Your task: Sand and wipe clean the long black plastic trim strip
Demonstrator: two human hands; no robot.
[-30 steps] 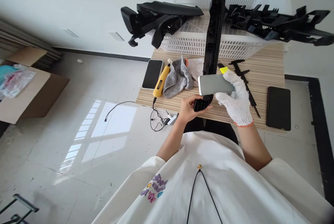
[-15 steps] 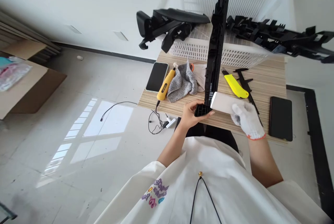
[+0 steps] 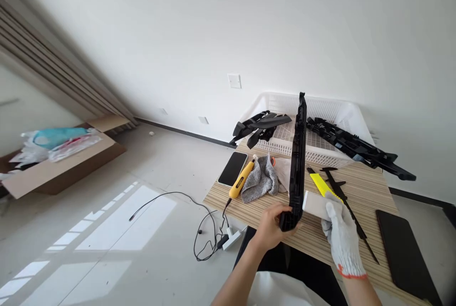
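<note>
My bare left hand is closed around the lower end of a long black plastic trim part that stands nearly upright over the striped wooden table. My right hand, in a white knit glove, grips a pale grey block and presses it against the lower part of the black part. A yellow utility knife lies on the table just behind the block.
A white plastic basket at the table's back holds other black plastic parts. On the table lie a phone, a yellow rotary tool, a grey cloth, a black caliper and a dark tablet. A cardboard box sits on the floor left.
My head has tilted up, so the wall fills the view and the table sits lower. The grey block slid down toward the bottom of the black part; both hands kept their hold.
</note>
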